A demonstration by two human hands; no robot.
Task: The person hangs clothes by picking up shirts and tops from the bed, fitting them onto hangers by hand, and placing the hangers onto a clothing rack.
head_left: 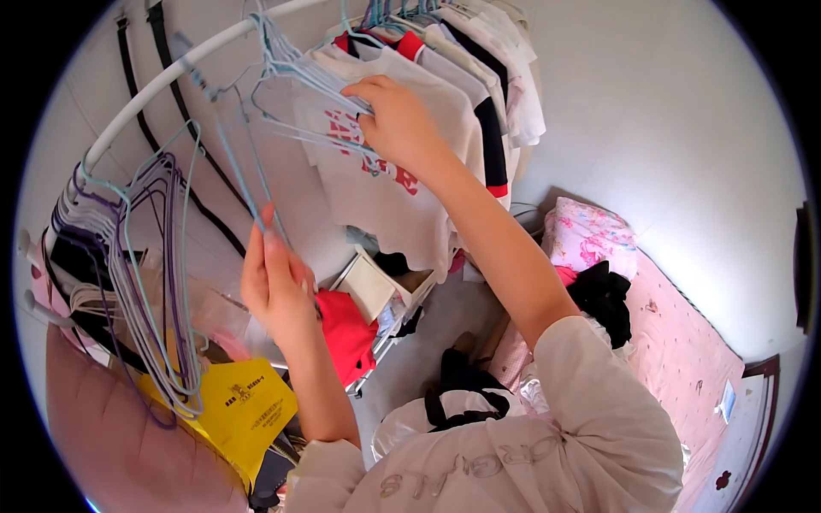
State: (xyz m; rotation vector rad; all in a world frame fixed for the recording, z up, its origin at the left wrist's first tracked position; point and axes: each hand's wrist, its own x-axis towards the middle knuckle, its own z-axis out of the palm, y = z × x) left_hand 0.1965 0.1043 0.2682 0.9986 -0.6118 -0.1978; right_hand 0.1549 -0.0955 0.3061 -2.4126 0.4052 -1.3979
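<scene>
My right hand (389, 120) is closed around a bunch of light-blue hangers (299, 73), just in front of a white shirt (410, 94) with red print. Lower and to the left, my left hand (278, 278) pinches one light-blue hanger (233, 158), whose upper end is blurred near the white rail (184, 64). Shirts hang close together on the rail beyond my right hand. At the far left, a cluster of empty purple, white and light-blue hangers (141, 248) hangs from the same rail.
Below the left hangers lies a yellow bag (244, 406) beside a pink padded surface (103, 410). Red cloth (346, 329) lies by a small white rack (368, 286). Black straps (175, 94) hang along the wall. A pink bed (684, 342) with a floral pillow (590, 235) is at right.
</scene>
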